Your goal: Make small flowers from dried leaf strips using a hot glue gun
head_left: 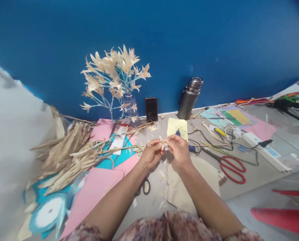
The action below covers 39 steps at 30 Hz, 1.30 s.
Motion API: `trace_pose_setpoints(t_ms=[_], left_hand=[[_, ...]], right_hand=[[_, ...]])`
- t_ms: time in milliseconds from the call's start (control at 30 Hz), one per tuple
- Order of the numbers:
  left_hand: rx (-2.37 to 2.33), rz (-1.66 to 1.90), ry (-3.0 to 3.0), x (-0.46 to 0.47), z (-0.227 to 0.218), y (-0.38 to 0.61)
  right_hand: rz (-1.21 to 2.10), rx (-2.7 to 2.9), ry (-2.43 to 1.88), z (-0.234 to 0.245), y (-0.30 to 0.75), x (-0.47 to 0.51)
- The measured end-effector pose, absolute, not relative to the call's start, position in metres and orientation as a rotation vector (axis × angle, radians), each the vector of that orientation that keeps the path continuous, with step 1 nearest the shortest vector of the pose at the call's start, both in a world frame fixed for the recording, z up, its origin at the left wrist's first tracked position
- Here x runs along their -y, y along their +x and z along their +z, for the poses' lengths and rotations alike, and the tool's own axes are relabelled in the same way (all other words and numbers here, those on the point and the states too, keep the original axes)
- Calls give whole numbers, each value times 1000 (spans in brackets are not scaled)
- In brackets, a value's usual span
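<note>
My left hand [153,152] and my right hand [179,149] meet over the middle of the table. Between their fingertips is a small pale husk flower [163,143], pinched from both sides. Its finer shape is partly covered by the fingers. Just beyond my right hand lies a yellow pad [177,125] with a blue glue gun [191,148] beside it, partly hidden. Below the hands, small scissors with black handles [146,186] lie partly under my left forearm. A beige cloth [204,177] is spread under my right forearm.
Husk flowers [114,72] on blue stems stand in a clear bottle by the wall. Dry husks [69,150], pink paper [95,187] and a ribbon spool [47,212] lie left. A phone [151,109], a flask [189,98], red-handled scissors [232,169] and a power strip [265,152] are also there.
</note>
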<state>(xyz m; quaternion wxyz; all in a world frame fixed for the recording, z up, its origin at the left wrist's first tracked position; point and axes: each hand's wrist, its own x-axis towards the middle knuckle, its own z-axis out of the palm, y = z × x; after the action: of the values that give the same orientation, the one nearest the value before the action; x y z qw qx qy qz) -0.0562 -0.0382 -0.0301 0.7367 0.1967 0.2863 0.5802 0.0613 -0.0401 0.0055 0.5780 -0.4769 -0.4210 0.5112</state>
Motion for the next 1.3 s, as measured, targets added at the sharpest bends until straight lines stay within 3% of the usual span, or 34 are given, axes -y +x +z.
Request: trace_pose_setpoints(t_ms=[533,1300], left_hand=[[-665,1271,536,38,-29,-58],[-657,1316,424,30,-36,-63]], right_hand=[[1092,1034,-1147,-3,65,38],[1214,980,-1094,-15,65,33]])
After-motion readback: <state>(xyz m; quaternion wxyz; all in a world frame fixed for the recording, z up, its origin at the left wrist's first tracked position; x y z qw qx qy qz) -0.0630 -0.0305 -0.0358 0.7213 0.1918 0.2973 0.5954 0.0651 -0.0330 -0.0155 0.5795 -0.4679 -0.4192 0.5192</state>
